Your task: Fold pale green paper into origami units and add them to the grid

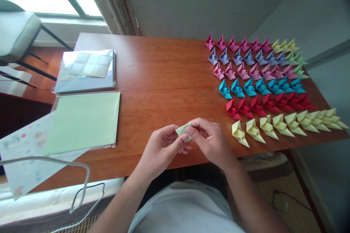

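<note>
Far left: printed sheet juts past the desk edge under the green paper pack; a snag could drag both. Centre: left hand and right hand pinch the small folded paper above the desk's near edge; uneven thumb pressure could skew a crease. Right: yellow row stands near the right hand; a careless elbow could scatter it.

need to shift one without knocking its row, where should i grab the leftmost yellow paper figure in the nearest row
Probably pinch the tapered tip of the leftmost yellow paper figure, coming from the near left: that tip juts toward the table's near edge, and the rest of its row stands to the right.
</note>
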`<state>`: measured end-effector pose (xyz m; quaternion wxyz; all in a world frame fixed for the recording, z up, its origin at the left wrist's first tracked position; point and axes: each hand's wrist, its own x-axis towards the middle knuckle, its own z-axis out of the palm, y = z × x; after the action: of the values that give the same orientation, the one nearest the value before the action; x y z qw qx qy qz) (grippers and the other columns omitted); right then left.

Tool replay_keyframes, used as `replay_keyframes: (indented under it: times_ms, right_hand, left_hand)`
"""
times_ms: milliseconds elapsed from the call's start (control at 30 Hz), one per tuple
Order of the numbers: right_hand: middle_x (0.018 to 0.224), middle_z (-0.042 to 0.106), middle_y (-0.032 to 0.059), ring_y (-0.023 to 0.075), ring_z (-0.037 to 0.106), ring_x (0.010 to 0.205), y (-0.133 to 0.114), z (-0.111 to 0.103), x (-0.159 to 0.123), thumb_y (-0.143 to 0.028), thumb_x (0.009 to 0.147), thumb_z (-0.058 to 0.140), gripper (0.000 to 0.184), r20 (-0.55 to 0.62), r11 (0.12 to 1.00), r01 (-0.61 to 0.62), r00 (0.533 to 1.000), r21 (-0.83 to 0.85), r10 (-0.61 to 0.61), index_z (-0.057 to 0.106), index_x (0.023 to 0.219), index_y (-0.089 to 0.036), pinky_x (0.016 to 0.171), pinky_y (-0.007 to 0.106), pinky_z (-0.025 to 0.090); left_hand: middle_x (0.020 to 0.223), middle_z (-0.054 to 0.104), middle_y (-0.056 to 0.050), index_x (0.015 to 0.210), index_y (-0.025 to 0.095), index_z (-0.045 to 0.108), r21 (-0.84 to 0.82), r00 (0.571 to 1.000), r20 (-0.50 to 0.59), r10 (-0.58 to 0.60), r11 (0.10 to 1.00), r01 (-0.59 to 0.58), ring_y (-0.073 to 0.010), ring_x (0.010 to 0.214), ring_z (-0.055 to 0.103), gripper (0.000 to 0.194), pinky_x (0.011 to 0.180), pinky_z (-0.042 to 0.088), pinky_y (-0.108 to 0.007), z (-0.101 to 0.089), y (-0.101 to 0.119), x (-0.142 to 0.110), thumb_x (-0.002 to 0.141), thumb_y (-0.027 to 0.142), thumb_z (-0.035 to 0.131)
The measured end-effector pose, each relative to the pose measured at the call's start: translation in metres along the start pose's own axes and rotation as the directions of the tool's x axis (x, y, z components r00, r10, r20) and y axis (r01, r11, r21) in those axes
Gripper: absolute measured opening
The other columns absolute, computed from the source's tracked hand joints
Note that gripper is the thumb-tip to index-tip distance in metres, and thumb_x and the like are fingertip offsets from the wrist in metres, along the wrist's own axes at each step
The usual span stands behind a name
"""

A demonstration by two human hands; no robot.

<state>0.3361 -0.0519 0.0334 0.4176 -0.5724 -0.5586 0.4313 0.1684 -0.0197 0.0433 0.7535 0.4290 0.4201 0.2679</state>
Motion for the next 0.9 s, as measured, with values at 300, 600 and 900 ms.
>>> replay_keyframes:
  times_ms: [300, 600, 900]
  right_hand:
    - [0.071, 0.061, -0.0013, 0.0125, 0.054, 0.064, -0.002, 0.002, 0.005, -0.035, 0.098, 0.057, 0.025, -0.025, 0.999, -0.015, 1.0, 0.049, 0.016, 0.063, 0.079, -0.02, 0.06, 0.025, 0.042]
    - [0.072, 0.068, -0.0004, 0.0135, 0.062, 0.066, -0.003, -0.002, 0.01, -0.038, 0.094, 0.064, 0.024, 0.059, 0.995, -0.06, 0.997, 0.082, 0.056, 0.068, 0.08, -0.019, 0.059, 0.024, 0.045]
    - [0.081, 0.069, 0.0017, 0.016, 0.064, 0.073, 0.005, 0.003, 0.008, -0.037, 0.095, 0.062, 0.018, -0.046, 0.999, -0.025, 0.999, 0.036, 0.027, 0.066, 0.088, -0.021, 0.066, 0.026, 0.051]
  left_hand:
    - [0.07, 0.075, -0.004, 0.073, 0.014, 0.064, 0.039, 0.999, -0.033, 0.03, 0.999, -0.029, -0.0116, 0.06, 0.067, 0.03, 0.06, 0.055, -0.02, 0.004, -0.005, -0.001, 0.081, 0.038, 0.079]
    - [0.07, 0.072, -0.003, 0.077, 0.013, 0.07, 0.092, 1.0, 0.003, 0.03, 0.995, -0.03, -0.0132, 0.067, 0.066, 0.027, 0.064, 0.053, -0.021, -0.005, 0.001, 0.0, 0.082, 0.039, 0.077]
    - [0.066, 0.07, -0.002, 0.073, 0.015, 0.067, 0.18, 0.982, -0.153, 0.114, 0.98, -0.086, -0.0134, 0.062, 0.063, 0.029, 0.059, 0.051, -0.022, -0.005, -0.006, 0.004, 0.082, 0.041, 0.076]
